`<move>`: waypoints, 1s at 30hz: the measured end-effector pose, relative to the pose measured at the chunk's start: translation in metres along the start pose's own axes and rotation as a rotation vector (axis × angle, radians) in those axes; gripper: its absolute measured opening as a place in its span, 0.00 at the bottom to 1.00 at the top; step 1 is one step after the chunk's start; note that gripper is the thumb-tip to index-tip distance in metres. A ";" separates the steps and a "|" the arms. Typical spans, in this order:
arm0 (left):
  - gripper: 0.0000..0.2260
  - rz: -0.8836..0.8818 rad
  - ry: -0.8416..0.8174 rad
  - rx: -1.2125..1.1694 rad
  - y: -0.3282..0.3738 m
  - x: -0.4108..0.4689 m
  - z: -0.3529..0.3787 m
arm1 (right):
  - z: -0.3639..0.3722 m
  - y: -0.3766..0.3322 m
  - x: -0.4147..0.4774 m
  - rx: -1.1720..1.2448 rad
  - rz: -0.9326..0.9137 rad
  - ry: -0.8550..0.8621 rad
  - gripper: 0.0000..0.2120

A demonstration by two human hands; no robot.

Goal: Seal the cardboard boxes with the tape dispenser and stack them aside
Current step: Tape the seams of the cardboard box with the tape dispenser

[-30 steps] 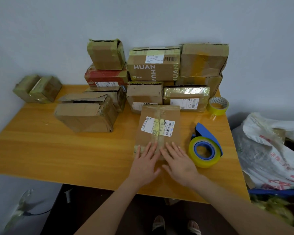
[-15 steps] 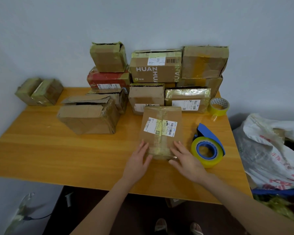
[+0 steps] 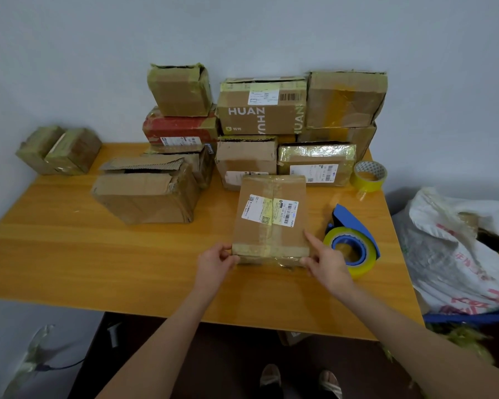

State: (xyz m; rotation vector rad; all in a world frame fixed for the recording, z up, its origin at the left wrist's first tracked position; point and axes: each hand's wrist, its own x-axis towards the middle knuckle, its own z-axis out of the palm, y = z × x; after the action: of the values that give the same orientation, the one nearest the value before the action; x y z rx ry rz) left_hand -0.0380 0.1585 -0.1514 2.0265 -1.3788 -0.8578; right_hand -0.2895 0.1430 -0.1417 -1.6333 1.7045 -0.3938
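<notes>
Gripping the box (image 3: pixel 271 217) just left of the dispenser (image 3: pixel 350 246), the left hand (image 3: pixel 216 262) pinches its near corner and the right hand (image 3: pixel 324 262) clasps the other; it looks light and stiff, its taped edges slick, so bare cardboard sides seem the safest hold

A pale grey wall (image 3: pixel 98 38) is standing at 12 o'clock behind the wooden tabletop (image 3: pixel 69 254). A dark floor (image 3: pixel 228 355) is showing at 6 o'clock.

White bag (image 3: pixel 455 254) cut off right; label (image 3: pixel 270 210) print on box (image 3: pixel 271 187) unreadable.
</notes>
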 end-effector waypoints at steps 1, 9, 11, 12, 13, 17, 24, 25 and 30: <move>0.11 0.010 0.001 0.028 0.000 0.001 0.000 | 0.000 0.001 0.001 -0.049 -0.002 -0.017 0.33; 0.18 -0.009 0.034 0.264 0.011 0.003 0.011 | 0.003 -0.003 0.007 -0.603 -0.129 0.100 0.28; 0.23 -0.022 0.045 0.346 0.016 0.001 0.015 | 0.001 -0.005 0.011 -0.619 -0.100 0.103 0.30; 0.27 0.003 0.064 0.408 0.017 0.000 0.017 | 0.002 -0.007 0.012 -0.625 -0.089 0.103 0.33; 0.32 0.048 0.080 0.470 0.017 -0.001 0.019 | 0.004 -0.010 0.012 -0.637 -0.097 0.106 0.35; 0.50 0.142 -0.019 0.514 0.023 -0.002 0.030 | 0.019 -0.028 0.011 -0.633 -0.154 0.064 0.40; 0.41 0.212 -0.114 0.390 0.010 0.012 0.015 | 0.012 -0.019 0.019 -0.526 -0.227 -0.026 0.28; 0.40 0.222 -0.116 0.336 0.005 0.012 0.012 | 0.009 -0.013 0.019 -0.513 -0.254 -0.054 0.29; 0.46 0.371 -0.064 0.635 -0.001 0.003 0.014 | 0.006 0.001 0.011 -0.618 -0.351 -0.042 0.34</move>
State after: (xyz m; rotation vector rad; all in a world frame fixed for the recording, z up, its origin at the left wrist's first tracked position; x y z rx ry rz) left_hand -0.0473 0.1550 -0.1621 2.0641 -2.1811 -0.3414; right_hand -0.2853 0.1343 -0.1495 -2.3804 1.5944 0.0214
